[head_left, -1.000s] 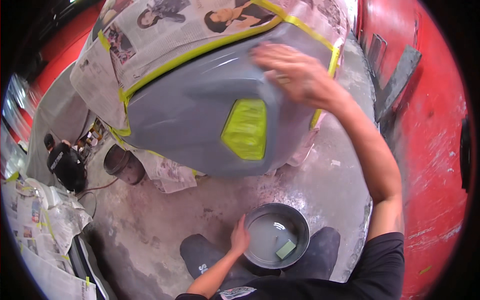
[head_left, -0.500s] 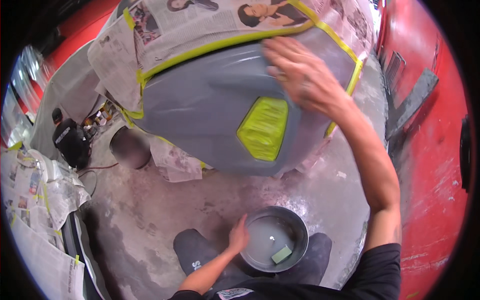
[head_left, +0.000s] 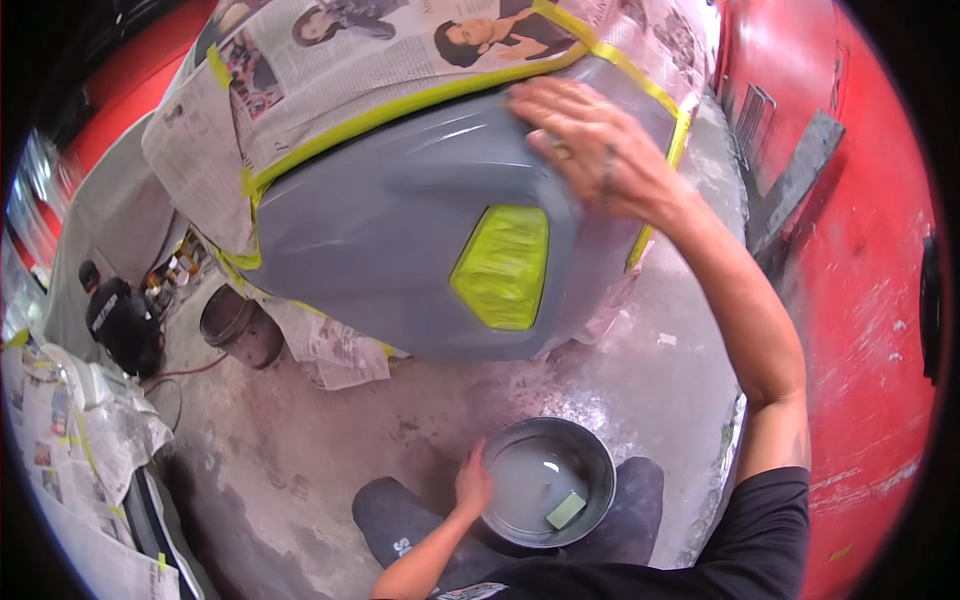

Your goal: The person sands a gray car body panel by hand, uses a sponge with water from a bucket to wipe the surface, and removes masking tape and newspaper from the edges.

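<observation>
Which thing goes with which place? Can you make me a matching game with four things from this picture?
1. Left hand
2. Right hand
3. Green block
4. Yellow-green patch

A. Inside the round basin
B. At the basin's left side
C. Low on the grey panel
D. At the panel's upper right

Pairs: 1-B, 2-D, 3-A, 4-C

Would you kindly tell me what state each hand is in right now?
Left hand: at the left of the dark basin; whether it grips cannot be told.
Right hand: open, laid over the grey panel; anything under its palm is hidden.
</observation>
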Tool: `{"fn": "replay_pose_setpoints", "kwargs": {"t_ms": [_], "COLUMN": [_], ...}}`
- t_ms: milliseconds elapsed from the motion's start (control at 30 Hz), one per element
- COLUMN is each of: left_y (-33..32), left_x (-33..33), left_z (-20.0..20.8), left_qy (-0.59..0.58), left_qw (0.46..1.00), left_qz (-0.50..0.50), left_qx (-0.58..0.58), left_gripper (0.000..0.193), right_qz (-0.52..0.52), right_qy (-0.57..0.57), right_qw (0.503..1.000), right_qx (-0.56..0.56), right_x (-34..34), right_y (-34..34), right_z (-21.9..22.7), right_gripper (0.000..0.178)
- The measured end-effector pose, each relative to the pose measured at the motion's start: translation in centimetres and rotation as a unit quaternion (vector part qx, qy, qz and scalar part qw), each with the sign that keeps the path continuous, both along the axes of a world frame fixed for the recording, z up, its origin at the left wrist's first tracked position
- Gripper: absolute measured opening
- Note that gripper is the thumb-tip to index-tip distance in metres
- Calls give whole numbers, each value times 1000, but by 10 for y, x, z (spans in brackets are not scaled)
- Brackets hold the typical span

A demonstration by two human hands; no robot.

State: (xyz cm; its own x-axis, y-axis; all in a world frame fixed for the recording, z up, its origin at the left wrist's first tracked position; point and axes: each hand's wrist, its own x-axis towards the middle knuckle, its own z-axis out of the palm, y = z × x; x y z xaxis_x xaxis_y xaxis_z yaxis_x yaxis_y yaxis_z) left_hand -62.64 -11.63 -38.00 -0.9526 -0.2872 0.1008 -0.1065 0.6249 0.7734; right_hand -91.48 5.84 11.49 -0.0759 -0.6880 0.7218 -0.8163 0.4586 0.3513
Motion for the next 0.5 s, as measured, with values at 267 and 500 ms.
{"fn": "replay_pose_setpoints", "kwargs": {"t_ms": [267,500], "left_y": [8,3], "left_x": [2,0], "left_z": [2,-6], "left_qy": [-43,-29], "left_qw": [999,999], "left_qz": [12,5], "left_qx": [-16,-24], "left_gripper": [67,66], "right_qz": [-64,-93], "right_qy": [13,4], "right_qw": [993,978], "right_qx": [-94,-185], "right_x": [-8,-17], "right_y": [14,10], "right_z": [-13,-29], "right_gripper": [47,45]}}
